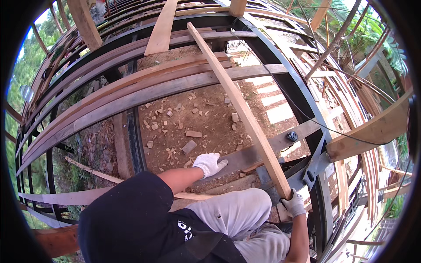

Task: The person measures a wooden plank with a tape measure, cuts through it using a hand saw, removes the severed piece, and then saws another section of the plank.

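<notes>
Pale, fresh-sawn wood marks the long batten (239, 103), which is held at its near end by the right hand (293, 204); the white-gloved fingers are closed fully round it. From there the batten runs up and away to the left, lying across the weathered planks (144, 87) and reaching the black steel beam (131, 33) at the far side. The left hand (209, 163), also in a white glove, is laid open and flat on a grey board (258, 151), gripping nothing.

To handle the batten well, it is judged that the near end should be kept firmly clasped and the length guided slowly, since it is slender and would flex or swing; the flat left palm should be kept as a brace while weight is borne over the gaps.

The work is done on an open frame of curved black steel members and spaced timber, raised above bare brown earth (197, 118) strewn with small wooden offcuts (189, 146). A thin black cable (307, 118) is draped across the frame. Green foliage (372, 30) is seen beyond the structure.
</notes>
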Available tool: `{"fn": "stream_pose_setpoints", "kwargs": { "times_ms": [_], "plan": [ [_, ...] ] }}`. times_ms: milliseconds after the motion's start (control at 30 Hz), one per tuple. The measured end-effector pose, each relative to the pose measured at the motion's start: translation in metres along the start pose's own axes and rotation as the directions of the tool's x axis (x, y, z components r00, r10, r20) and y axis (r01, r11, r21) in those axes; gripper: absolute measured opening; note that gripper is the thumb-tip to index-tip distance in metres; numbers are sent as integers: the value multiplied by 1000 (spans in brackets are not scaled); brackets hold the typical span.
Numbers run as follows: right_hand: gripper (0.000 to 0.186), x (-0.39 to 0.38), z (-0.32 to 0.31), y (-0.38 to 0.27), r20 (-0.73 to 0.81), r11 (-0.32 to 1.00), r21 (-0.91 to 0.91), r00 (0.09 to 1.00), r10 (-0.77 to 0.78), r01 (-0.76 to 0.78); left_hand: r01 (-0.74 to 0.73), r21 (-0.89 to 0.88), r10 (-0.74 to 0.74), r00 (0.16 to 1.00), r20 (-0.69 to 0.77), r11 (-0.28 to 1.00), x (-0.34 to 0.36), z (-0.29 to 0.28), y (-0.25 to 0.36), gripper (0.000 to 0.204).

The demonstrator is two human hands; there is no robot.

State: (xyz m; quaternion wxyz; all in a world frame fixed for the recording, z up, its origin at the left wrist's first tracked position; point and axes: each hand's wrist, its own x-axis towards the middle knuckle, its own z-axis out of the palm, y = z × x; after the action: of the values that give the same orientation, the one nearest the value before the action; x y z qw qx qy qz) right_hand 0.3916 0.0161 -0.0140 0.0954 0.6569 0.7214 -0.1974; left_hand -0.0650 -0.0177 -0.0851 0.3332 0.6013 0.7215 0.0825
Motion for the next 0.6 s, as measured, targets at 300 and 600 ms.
{"fn": "stream_pose_setpoints", "kwargs": {
  "times_ms": [300, 600],
  "plan": [
    [86, -149, -104, -110, -1, 934, 132, 943, -334, 331, 223, -941, 150, 970, 190, -254, -25, -24, 90, 65],
    [84, -210, -80, -167, 277, 262, 948, 871, -405, -179, 93, -936, -78, 989, 126, -339, -74, -84, 108, 69]
  ]
}}
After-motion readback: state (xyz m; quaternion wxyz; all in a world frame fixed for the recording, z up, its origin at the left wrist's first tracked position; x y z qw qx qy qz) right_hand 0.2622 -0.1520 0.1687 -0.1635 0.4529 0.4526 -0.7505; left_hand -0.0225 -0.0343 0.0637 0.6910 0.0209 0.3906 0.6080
